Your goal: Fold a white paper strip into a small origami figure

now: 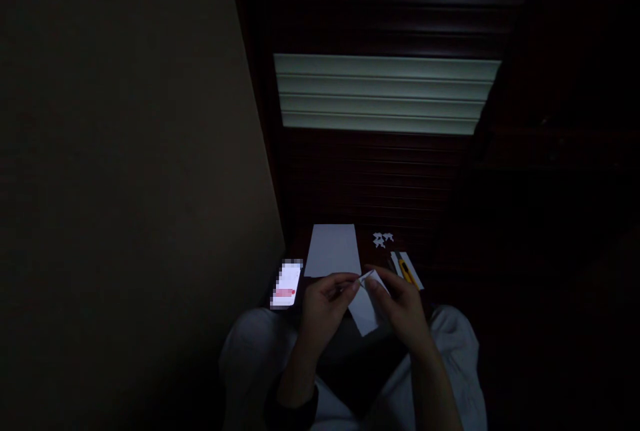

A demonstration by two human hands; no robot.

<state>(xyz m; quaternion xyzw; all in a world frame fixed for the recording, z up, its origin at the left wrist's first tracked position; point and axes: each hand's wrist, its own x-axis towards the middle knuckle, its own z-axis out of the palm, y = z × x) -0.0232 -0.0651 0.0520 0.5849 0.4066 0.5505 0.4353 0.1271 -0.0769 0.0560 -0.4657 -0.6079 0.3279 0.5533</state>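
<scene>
While left hand (326, 303) and right hand (406, 303) both pinch the white paper (365, 316), between them near the flat sheet (334, 251), dim light could hide a crooked crease; uneven pull might tear it.

Matt white paper is seen in the folded piece (367, 317), smooth-faced and creased at its upper end, and the same dull, smooth paper is shown by the flat sheet (333, 249)! Paper, too, is suggested by the small white shapes (379, 242). Now yellow plastic, by its look, is spotted on the cutter (407, 273); a glassy, smooth face is presented by the phone (287, 281). Soft, matt cloth is seen in the trousers (454, 337), and dark, wood-like slats (370, 174) are streaked with gloss.
</scene>
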